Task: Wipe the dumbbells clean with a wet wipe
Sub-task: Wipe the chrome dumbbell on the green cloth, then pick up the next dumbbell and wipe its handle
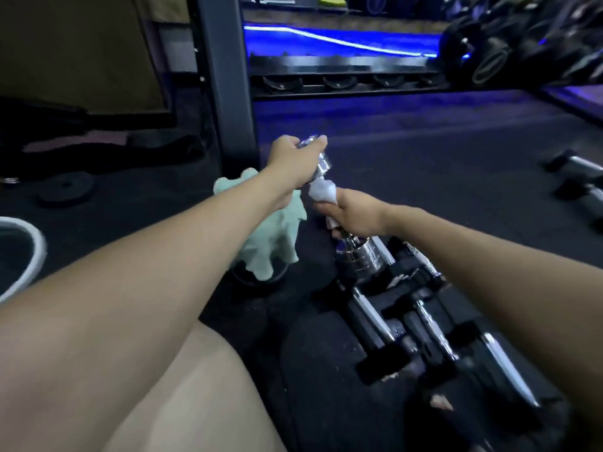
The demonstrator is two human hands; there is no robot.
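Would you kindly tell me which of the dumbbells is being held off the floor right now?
The chrome dumbbell, gripped by the left hand and right hand; the black-ended dumbbells lie on the floor.

The scene is dim overall, with the dark floor (424,164) swallowing most detail. The strongest light is a saturated blue strip (342,40) across the upper centre of the frame, which spills a violet cast onto the floor below it. Small bright glints sit on the chrome dumbbell (365,256) at lower centre (the metal catches more light than anything around it). The upper right is smeared by motion blur, and the rack (342,81) there looks soft. Straight lines bow toward the edges, typical wide-angle distortion. The bare forearms at lower left are evenly lit, with no hard shadows.
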